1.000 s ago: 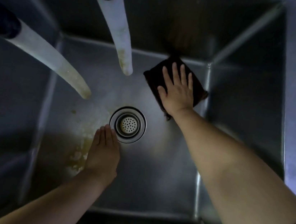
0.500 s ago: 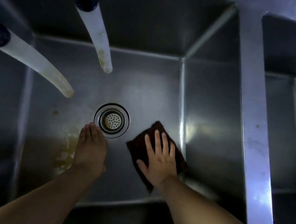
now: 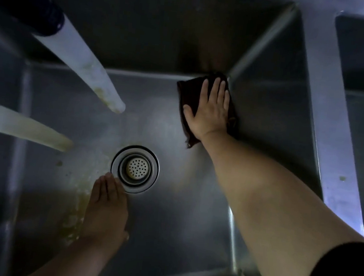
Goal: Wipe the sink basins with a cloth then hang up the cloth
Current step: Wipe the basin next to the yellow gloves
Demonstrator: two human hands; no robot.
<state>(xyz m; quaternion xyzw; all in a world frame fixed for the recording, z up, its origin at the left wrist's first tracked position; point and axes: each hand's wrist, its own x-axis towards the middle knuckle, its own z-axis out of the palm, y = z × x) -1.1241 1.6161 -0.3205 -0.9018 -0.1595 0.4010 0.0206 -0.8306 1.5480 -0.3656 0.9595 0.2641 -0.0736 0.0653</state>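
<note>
My right hand (image 3: 212,109), fingers straight, presses the dark cloth (image 3: 187,97) flat into the far right corner of the sink basin (image 3: 188,219); my left hand (image 3: 105,209) rests flat, empty, beside the drain (image 3: 135,169). Wiping is underway; the yellowish residue (image 3: 73,214) likely calls for the next pass.

My right hand (image 3: 210,111) flat, palm down, fingers (image 3: 216,89) straight and close together, thumb splayed left. Right arm stretched far forward, dark sleeve at upper arm. My left hand (image 3: 107,209) flat too, fingers together, pointing forward, forearm low.
</note>
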